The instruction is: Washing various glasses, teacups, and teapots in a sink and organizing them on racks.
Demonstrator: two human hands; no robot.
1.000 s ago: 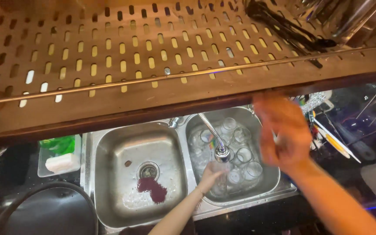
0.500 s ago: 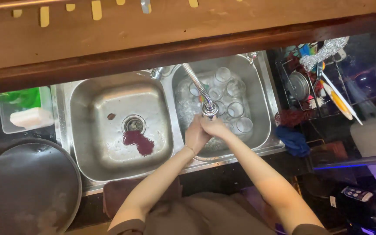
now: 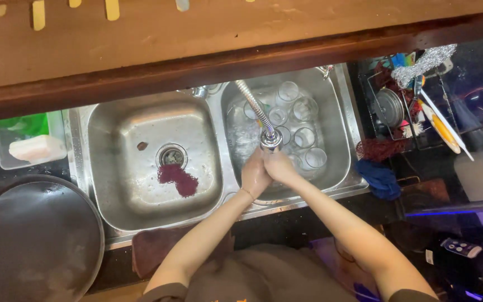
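Sink basins (image 3: 152,134) brightly lit, glare on steel (surroundings dim, soft).

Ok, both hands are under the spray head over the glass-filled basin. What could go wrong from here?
1. The left hand and right hand are pressed together just above the glasses crowding the right basin; a dropped wrist could knock or chip one.
2. The spray head hangs low on its flexible hose, so water may splash onto the counter.
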